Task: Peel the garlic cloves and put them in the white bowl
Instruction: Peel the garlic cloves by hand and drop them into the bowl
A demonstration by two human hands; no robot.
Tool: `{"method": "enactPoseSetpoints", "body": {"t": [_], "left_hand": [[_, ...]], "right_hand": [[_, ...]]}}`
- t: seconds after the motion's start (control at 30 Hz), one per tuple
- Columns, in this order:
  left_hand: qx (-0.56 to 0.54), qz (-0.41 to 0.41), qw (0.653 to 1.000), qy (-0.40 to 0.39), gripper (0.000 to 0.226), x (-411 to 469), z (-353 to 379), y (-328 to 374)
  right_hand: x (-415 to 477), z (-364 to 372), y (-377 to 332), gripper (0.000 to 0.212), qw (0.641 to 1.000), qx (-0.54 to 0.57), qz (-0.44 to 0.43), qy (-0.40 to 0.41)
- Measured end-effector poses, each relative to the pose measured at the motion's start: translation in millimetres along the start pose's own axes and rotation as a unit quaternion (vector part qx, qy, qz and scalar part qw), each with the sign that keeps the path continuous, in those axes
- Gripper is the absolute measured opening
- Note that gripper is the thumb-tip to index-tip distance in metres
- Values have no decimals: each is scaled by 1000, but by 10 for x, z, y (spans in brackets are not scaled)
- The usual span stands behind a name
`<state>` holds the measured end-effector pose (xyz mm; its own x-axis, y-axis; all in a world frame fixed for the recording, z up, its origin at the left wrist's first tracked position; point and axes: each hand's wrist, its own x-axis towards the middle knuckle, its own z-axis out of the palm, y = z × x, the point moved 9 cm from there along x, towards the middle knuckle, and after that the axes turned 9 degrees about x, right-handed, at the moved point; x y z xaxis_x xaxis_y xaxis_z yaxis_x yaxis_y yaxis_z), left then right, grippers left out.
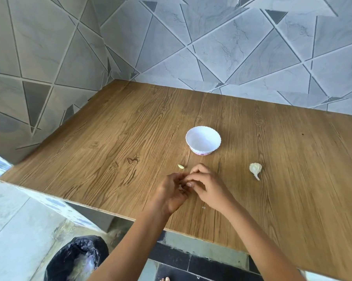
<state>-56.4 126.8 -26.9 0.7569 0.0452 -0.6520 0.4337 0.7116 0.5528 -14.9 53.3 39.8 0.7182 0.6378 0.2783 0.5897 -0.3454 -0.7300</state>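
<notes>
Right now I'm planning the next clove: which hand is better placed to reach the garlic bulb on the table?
Right. The garlic bulb lies to the right of the right hand; the left hand would have to cross over it. Both pinch a clove.

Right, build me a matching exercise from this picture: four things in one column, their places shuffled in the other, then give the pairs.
Things:
1. white bowl
2. garlic bulb
3. loose garlic piece
4. black bag

Places:
A. on the floor, below the table's near edge
B. on the table, right of the right hand
C. farthest back on the table, upright
D. on the table, just beyond the left hand

Pairs: 1-C, 2-B, 3-D, 4-A
</notes>
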Motion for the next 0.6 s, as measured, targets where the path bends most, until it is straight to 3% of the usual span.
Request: {"method": "enactPoseSetpoints", "body": {"t": [0.13, 0.23, 0.3, 0.5, 0.6], "left_hand": [[3, -21, 1000, -12, 27, 21, 107, -83], [-11, -21, 1000, -14, 32, -9, 79, -66], [-4, -20, 1000, -16, 32, -30, 37, -50], [0, -27, 999, -22, 31, -55, -82, -78], [3, -26, 999, -23, 30, -62, -83, -82]], "right_hand": [[-79, -175, 14, 15, 995, -5, 14, 103], [-185, -317, 71, 16, 990, 18, 21, 136], [-315, -353, 111, 3, 990, 44, 28, 132], [-695, -199, 499, 39, 982, -11, 185, 35], [-639, -140, 524, 50, 975, -19, 220, 10]]}}
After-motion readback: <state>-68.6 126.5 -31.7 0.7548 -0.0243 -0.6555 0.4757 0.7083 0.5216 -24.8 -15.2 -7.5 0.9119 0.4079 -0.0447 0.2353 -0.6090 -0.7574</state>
